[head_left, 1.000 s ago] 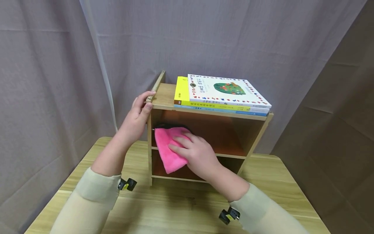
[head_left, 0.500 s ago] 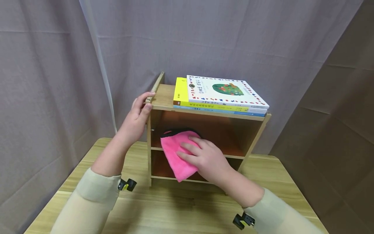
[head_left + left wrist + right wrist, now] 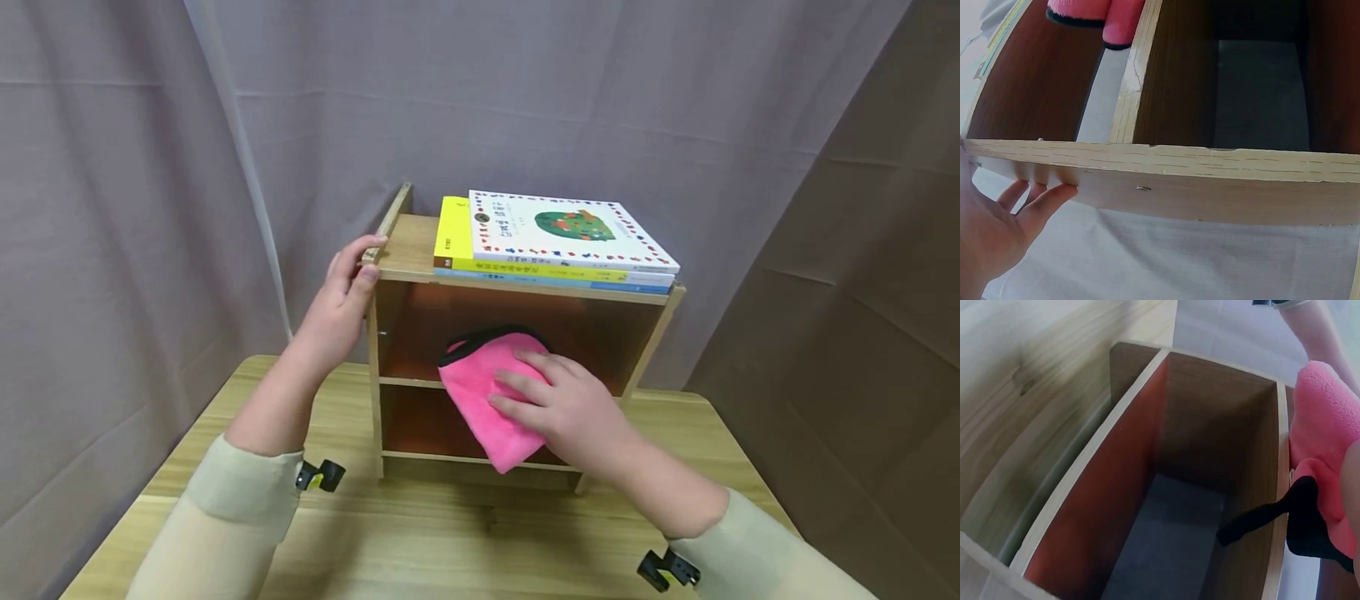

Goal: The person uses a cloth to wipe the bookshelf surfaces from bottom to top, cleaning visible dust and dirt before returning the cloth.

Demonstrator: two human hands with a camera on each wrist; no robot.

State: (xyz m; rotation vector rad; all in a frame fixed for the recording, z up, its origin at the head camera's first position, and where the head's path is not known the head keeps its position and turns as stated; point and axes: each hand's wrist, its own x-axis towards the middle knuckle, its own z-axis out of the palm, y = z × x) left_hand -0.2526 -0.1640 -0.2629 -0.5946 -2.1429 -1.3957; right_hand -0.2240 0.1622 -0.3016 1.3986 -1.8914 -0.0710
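Observation:
A small wooden bookshelf [image 3: 411, 243] with two visible compartments stands on the table. At its upper left corner, my left hand [image 3: 337, 304] holds the side panel, finger over the edge and thumb at the front. The left wrist view shows several fingertips [image 3: 1054, 197] against the panel's outer face. My right hand [image 3: 573, 408] grips a pink plush cloth [image 3: 480, 383] with black trim, fingers spread over it. The cloth overlaps the middle shelf's front edge, one corner hanging down over the lower compartment. In the right wrist view, a black strap [image 3: 1254, 522] dangles from it into the lower compartment.
Several thin books [image 3: 577, 229] lie stacked on the top board, a white picture book uppermost. Grey curtains [image 3: 525, 100] hang close behind the shelf, with a brown cloth wall [image 3: 862, 358] at the right. The wood-grain table [image 3: 420, 550] extends in front.
My right hand has drawn the pink cloth rightward and slightly down along the middle shelf, from the left end to about its middle. The left hand keeps its place on the panel.

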